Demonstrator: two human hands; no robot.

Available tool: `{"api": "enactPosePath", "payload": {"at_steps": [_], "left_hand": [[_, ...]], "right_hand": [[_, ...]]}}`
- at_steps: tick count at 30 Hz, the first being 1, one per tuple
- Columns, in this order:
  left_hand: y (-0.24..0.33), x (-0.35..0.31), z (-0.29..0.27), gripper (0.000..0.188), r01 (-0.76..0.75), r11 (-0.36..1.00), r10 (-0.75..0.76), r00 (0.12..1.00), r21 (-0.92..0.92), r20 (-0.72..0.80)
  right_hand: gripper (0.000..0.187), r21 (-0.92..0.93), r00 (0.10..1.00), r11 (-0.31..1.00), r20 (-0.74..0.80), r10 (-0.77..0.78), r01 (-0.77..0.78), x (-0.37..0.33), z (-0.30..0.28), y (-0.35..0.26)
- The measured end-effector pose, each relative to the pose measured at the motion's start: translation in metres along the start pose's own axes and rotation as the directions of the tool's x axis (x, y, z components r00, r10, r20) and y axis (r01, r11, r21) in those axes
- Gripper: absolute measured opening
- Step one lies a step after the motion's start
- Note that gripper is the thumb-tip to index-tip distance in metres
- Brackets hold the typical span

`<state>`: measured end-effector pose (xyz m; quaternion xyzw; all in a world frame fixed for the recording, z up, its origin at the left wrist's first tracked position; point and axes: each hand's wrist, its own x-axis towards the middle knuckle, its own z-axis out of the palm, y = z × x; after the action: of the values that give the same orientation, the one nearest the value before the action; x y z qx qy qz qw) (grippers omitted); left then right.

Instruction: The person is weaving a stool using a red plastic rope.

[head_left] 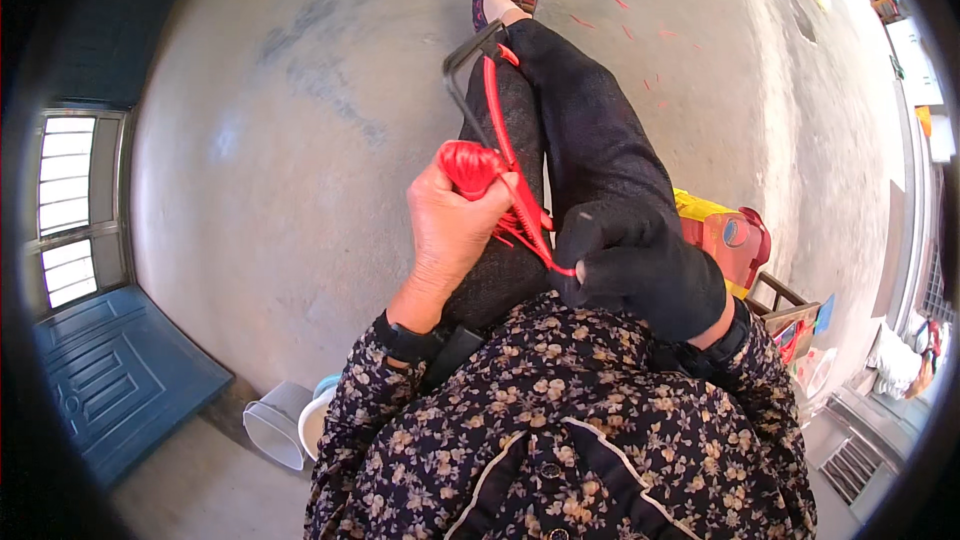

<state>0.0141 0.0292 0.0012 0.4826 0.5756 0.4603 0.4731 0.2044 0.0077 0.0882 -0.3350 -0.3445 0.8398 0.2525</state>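
Observation:
My bare left hand (448,225) is closed round a bunched red bundle of plastic-looking strips (468,166), held above my lap. A black angular bar (456,68) rises beyond this hand, along my legs. A long red strip (495,105) runs beside it from its far end and continues past my left fingers. Several thin red strands (512,230) hang below the bundle. In a black glove with bare fingertips showing, my right hand (645,270) pinches the near end of the red strip, close to my waist. The bundle's inner part is hidden by my left fingers.
Small red scraps (620,0) lie on the concrete floor beyond my right leg. A red and yellow bag or package (730,240) stands at my right, near a wooden stool (785,305). White and grey buckets (280,425) stand at my left, near a blue door (130,370).

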Motion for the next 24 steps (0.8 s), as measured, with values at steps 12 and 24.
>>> {"api": "enactPosePath", "payload": {"at_steps": [12, 24], "left_hand": [[0.024, 0.012, -0.064, 0.030, -0.002, 0.859, -0.070, 0.990, -0.511, -0.121], [-0.013, 0.051, -0.051, 0.011, 0.407, 0.860, -0.212, 0.834, -0.307, 0.510]], "right_hand": [[0.030, -0.376, 0.844, 0.855, -0.263, -0.467, 0.356, 0.014, -0.034, -0.049], [0.026, -0.793, 0.911, 0.538, 0.050, -0.410, 0.286, 0.107, -0.072, 0.006]]}}
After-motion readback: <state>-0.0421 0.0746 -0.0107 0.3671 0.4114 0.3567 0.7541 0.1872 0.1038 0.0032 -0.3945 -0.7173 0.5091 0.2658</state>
